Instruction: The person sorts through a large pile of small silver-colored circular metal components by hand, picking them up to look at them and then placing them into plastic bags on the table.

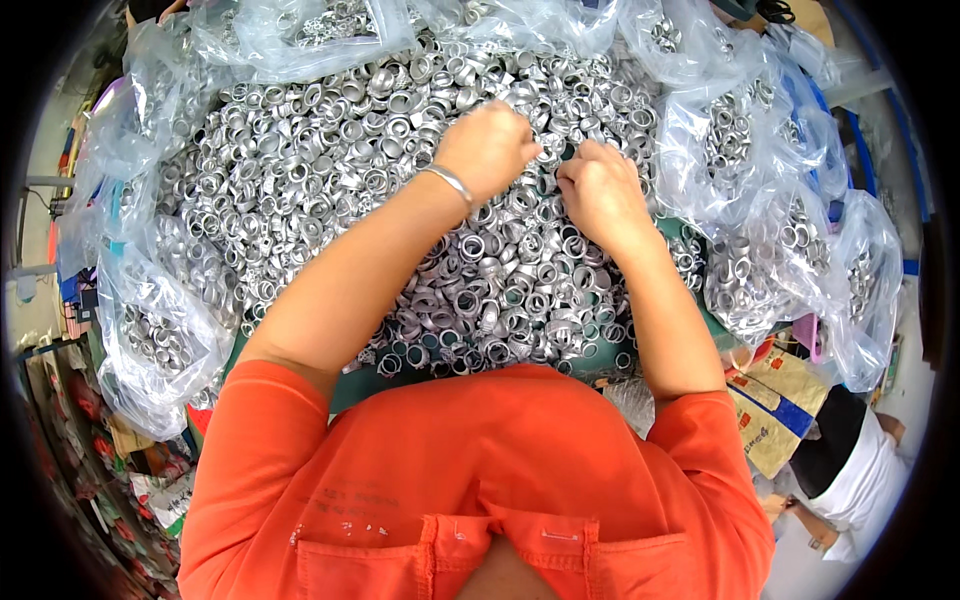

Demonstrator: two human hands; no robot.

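Heap of small silver metal rings (400,170) mid-worktop: stiff, light, probably slippery. Left hand (488,148) and right hand (598,190) clenched, pinching single rings by rims.

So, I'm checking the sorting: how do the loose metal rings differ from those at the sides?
The loose rings lie in an open heap under both hands; the bagged rings sit in clear plastic bags around it. The heap is far larger than any single bag. Both look like the same silvery metal rings.

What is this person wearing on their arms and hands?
Both hands are bare, with no gloves. The left hand has a thin silver bangle at its wrist; the right hand wears nothing. Short orange sleeves end above the elbows, leaving the forearms uncovered.
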